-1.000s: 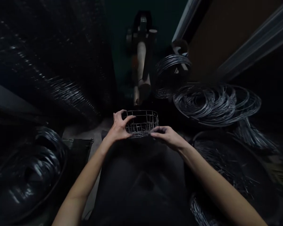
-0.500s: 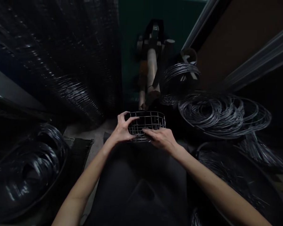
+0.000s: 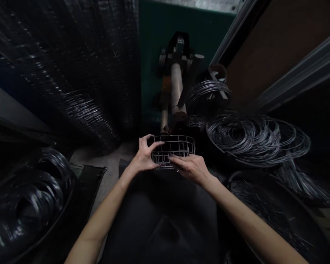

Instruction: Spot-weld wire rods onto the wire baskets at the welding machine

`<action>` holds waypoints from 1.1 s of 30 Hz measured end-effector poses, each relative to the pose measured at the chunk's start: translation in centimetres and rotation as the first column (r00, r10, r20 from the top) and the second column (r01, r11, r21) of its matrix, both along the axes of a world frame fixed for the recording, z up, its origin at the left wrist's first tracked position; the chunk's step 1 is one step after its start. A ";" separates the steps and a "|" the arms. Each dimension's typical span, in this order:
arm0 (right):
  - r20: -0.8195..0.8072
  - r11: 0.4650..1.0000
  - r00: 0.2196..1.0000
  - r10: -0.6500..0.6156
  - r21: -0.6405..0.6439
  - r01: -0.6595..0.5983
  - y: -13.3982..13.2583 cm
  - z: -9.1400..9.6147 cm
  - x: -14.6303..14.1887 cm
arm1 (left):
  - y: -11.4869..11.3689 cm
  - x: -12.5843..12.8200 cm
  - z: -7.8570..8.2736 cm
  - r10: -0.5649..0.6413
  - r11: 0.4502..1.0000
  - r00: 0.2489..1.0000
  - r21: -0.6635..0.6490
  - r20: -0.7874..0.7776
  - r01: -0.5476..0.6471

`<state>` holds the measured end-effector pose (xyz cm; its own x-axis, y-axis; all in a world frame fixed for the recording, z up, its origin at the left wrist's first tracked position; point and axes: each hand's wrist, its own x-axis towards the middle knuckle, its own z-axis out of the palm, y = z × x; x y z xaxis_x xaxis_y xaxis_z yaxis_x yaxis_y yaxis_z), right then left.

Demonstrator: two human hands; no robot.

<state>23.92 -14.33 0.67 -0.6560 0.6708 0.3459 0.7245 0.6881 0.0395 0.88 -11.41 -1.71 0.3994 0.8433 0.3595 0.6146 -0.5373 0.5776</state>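
Note:
A small wire basket (image 3: 178, 139) with a grid of thin metal rods is held in front of my body. My left hand (image 3: 145, 154) grips its left end, thumb below and fingers over the upper rim. On the near right side, my right hand (image 3: 191, 167) has its fingers closed against the lower grid; its fingertips point left. A short piece of wire may be in those fingers, but it is too small to be sure. Just beyond the basket stands a machine (image 3: 178, 84) with a thick metal cylinder pointing toward me.
Wire rings fill a round tub (image 3: 222, 150) at right. Nearer, another tub (image 3: 233, 176) holds cut wire pieces. Wire coils (image 3: 49, 198) sit in a container at left. A tall stack of dark wire pieces (image 3: 82, 110) rises at far left. Dark cloth (image 3: 165, 220) covers my lap.
The whole scene sits slightly lower in view as the head tilts. Both hands keep nearly the same hold on the basket.

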 end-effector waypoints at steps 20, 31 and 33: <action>0.044 0.985 0.992 -0.118 -0.124 0.123 3.1 2.1 -1.0 | 3.2 -0.3 1.3 0.016 0.998 1.000 -0.066 0.013 -0.016; 0.139 0.938 0.967 -0.214 -0.249 0.243 3.2 3.6 -1.6 | 3.4 -0.6 2.5 0.023 0.988 0.999 -0.153 -0.022 -0.027; 0.147 0.932 0.964 -0.223 -0.257 0.254 3.2 3.7 -1.7 | 3.3 -0.6 2.7 0.022 0.988 0.999 -0.154 -0.026 -0.025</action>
<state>22.22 -11.15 4.37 -0.4891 0.8700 0.0621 0.8702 0.4916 -0.0325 0.25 -8.07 0.96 0.3859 0.8972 0.2149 0.6410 -0.4282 0.6370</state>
